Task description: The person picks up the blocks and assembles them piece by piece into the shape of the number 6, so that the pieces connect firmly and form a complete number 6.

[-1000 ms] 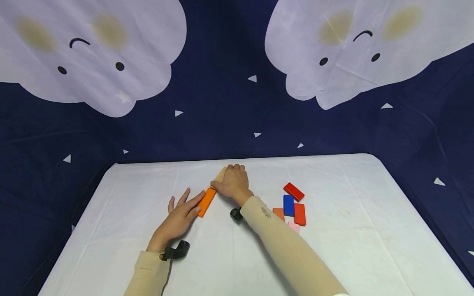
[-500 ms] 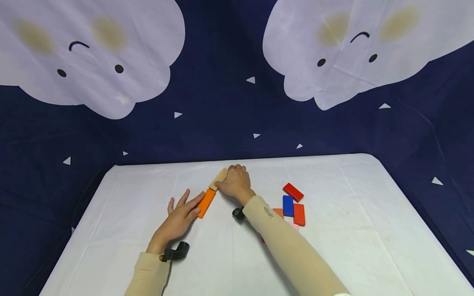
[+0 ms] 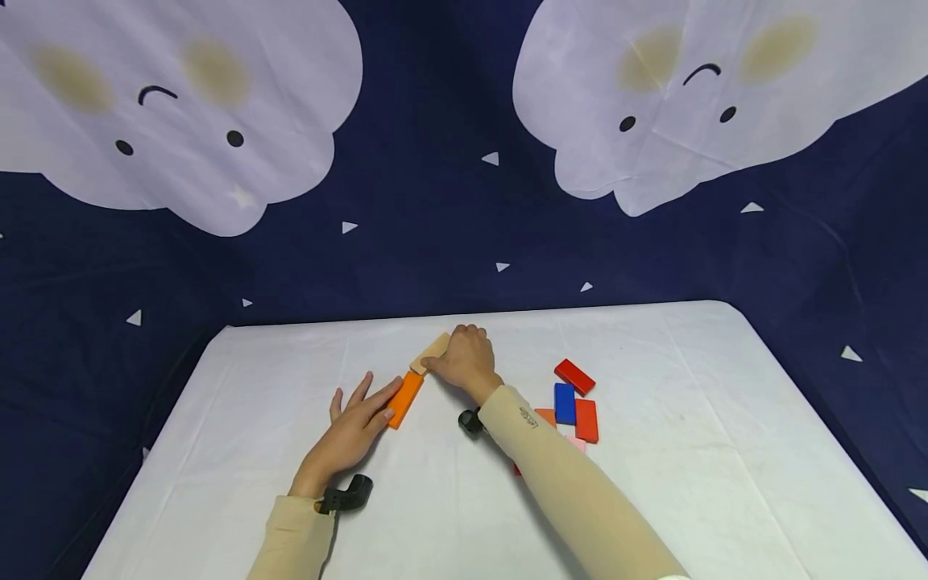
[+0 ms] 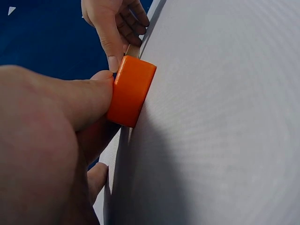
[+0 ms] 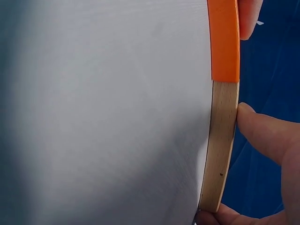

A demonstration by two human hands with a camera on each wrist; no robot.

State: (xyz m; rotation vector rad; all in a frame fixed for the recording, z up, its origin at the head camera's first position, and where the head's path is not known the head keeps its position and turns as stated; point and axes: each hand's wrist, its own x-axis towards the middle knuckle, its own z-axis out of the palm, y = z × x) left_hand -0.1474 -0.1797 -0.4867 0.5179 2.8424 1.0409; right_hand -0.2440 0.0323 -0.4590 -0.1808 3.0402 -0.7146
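An orange block lies flat and slanted on the white-covered table. My left hand rests its index finger and thumb against it, the other fingers spread and straight. End to end with it, at the far side, lies a plain wooden block. My right hand grips this wooden block lengthwise: its thumb is near the orange end, its fingers at the far end. In the right wrist view the wooden block meets the orange block at a butt joint. The left wrist view shows the orange block end-on.
Right of the right forearm lie a red block, a blue block, another red block and a pink block. The sleeve partly covers a darker orange block. A dark blue curtain hangs behind the table.
My right hand has shifted slightly right, turning the wooden block a little clockwise and uncovering more of it. My left hand and the orange block have stayed almost still.
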